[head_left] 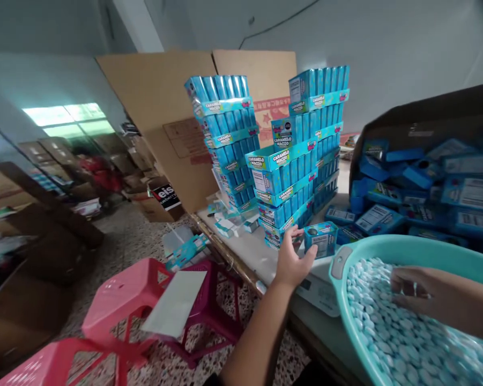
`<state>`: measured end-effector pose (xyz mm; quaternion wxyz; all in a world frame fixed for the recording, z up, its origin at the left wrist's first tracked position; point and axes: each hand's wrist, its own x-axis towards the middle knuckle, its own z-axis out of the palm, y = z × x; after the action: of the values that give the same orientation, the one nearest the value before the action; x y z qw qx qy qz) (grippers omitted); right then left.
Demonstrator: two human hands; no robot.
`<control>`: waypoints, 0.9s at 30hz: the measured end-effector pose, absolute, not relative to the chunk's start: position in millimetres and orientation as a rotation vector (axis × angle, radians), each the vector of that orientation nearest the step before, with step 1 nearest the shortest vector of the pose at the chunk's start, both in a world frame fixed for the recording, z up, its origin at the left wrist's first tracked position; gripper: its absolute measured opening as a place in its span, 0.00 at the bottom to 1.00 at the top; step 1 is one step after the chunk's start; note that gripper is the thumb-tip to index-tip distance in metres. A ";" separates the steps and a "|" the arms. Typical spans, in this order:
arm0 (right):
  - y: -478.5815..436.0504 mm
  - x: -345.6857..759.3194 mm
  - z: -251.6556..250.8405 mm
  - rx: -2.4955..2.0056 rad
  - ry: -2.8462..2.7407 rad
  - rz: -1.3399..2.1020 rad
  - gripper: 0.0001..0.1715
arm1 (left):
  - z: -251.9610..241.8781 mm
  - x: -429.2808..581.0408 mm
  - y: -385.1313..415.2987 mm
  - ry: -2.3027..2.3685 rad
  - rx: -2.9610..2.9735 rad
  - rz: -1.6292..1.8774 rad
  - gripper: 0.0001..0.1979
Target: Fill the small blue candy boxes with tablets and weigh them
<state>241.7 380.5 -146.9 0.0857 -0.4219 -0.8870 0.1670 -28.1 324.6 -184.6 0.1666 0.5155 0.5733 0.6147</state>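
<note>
My left hand point(295, 262) is beside a small blue tin point(321, 239) that stands on a white scale point(319, 292); its thumb and fingers are apart at the tin's left side. My right hand point(412, 289) reaches into a turquoise basin point(341, 281) full of pale blue candies point(406, 343). Its fingers are curled, with candies at the fingertips. Behind the tin rise stacks of blue display trays point(289, 182) packed with tins, one top tray partly filled.
Right of the stacks, a dark carton point(418, 115) holds many blue tins. A large cardboard sheet point(164, 107) stands behind. Pink stools point(120, 295) and a purple stool point(209, 300) are at lower left. Far left, a person in red point(100, 171) is among boxes.
</note>
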 end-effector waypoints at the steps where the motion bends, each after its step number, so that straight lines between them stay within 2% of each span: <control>1: 379.6 241.7 -147.2 -1.249 -2.643 0.499 0.08 | -185.1 -28.2 327.2 1.660 1.445 1.695 0.36; 3: 379.8 241.8 -147.9 -1.218 -2.650 0.514 0.06 | -185.8 -29.7 333.0 1.709 1.442 1.570 0.35; 7: 386.4 241.6 -146.1 -1.205 -2.699 0.560 0.07 | -176.6 -32.2 335.1 1.764 1.521 1.484 0.22; 10: 387.5 240.9 -134.6 -1.290 -2.749 0.667 0.11 | -154.2 -24.4 320.5 1.805 1.693 1.603 0.22; 12: 383.8 240.1 -121.6 -1.330 -2.758 0.757 0.15 | -134.5 -15.4 308.0 1.747 2.116 1.632 0.21; 16: 377.4 236.9 -97.1 -1.389 -2.793 0.811 0.17 | -102.5 -1.3 299.1 1.617 2.848 1.088 0.22; 18: 377.2 236.9 -90.7 -1.445 -2.773 0.831 0.19 | -94.9 3.0 302.9 1.567 3.007 0.990 0.21; 24: 376.2 242.3 -85.6 -1.472 -2.764 0.852 0.24 | -92.4 3.0 309.3 1.556 2.959 1.080 0.22; 27: 376.3 243.4 -84.3 -1.479 -2.768 0.863 0.24 | -102.7 -4.6 313.4 1.594 2.706 1.235 0.21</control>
<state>243.4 376.3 -84.3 -0.0564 -0.4538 -0.8490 0.2646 -4.6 313.4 -102.7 -0.1165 0.7964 0.4692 0.3635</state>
